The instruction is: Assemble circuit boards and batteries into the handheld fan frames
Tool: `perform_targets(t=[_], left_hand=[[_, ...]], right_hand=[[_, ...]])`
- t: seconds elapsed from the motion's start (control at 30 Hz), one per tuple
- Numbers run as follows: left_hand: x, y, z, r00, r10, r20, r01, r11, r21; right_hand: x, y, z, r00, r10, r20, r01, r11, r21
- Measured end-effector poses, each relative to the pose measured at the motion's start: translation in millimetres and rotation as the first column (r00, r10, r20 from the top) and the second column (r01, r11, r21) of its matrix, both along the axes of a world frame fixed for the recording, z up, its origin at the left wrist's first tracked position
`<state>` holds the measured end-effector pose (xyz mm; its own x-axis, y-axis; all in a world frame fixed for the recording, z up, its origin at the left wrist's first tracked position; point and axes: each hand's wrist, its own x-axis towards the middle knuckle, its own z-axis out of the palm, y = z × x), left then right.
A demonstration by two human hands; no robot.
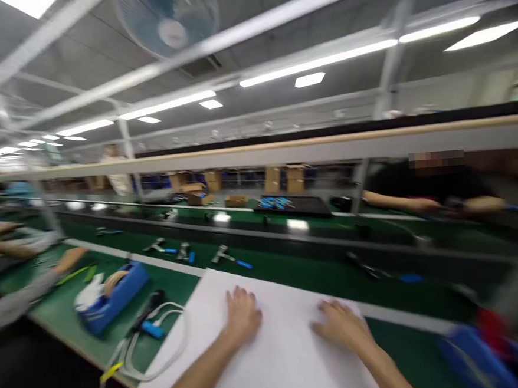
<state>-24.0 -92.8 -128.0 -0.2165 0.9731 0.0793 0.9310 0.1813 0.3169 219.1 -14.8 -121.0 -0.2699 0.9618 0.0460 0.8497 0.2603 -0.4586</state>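
Observation:
A large white sheet [278, 340] lies on the green bench in front of me. My left hand [242, 314] rests palm down on its upper left part, fingers spread slightly. Near the sheet's upper right edge, my right hand [341, 325] lies flat with the thumb apart. Neither hand holds anything. A white cable [136, 368] with a blue piece [153, 329] loops beside and over the sheet's left edge. The picture is somewhat blurred.
Left of the sheet stands a blue tape dispenser [116, 301]. Blue-handled tools [222, 255] lie beyond the sheet. A blurred blue object [474, 356] is at right. A co-worker's hand [71, 259] is at left; another person [431, 185] sits across. A rail [256, 153] crosses ahead.

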Motion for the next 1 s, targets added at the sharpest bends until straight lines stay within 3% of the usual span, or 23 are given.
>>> perform_targets(t=[0.1, 0.2, 0.27, 0.4, 0.53, 1.0], left_hand=[[20, 53, 0.6, 0.996, -0.086, 0.036, 0.084, 0.995, 0.055], [48, 100, -8.6, 0.979, -0.191, 0.066, 0.181, 0.974, 0.135], [61, 116, -16.8, 0.969, -0.236, 0.074, 0.219, 0.958, 0.187], [66, 123, -32.9, 0.952, -0.288, 0.103, 0.256, 0.935, 0.245], [63, 123, -38.6, 0.937, -0.321, 0.137, 0.276, 0.921, 0.274], [57, 129, -43.3, 0.888, -0.317, 0.332, 0.236, 0.936, 0.261]], right_hand=[[-20, 26, 25.4, 0.992, -0.092, -0.084, 0.083, 0.991, -0.105], [-29, 63, 14.5, 0.965, -0.217, -0.151, 0.207, 0.975, -0.075], [-32, 76, -0.9, 0.951, -0.245, -0.19, 0.242, 0.97, -0.039], [-35, 82, -30.3, 0.947, -0.195, -0.255, 0.209, 0.978, 0.026], [-34, 89, -45.8, 0.942, -0.144, -0.304, 0.169, 0.984, 0.057], [-31, 86, -48.5, 0.953, -0.114, -0.281, 0.136, 0.989, 0.06]])
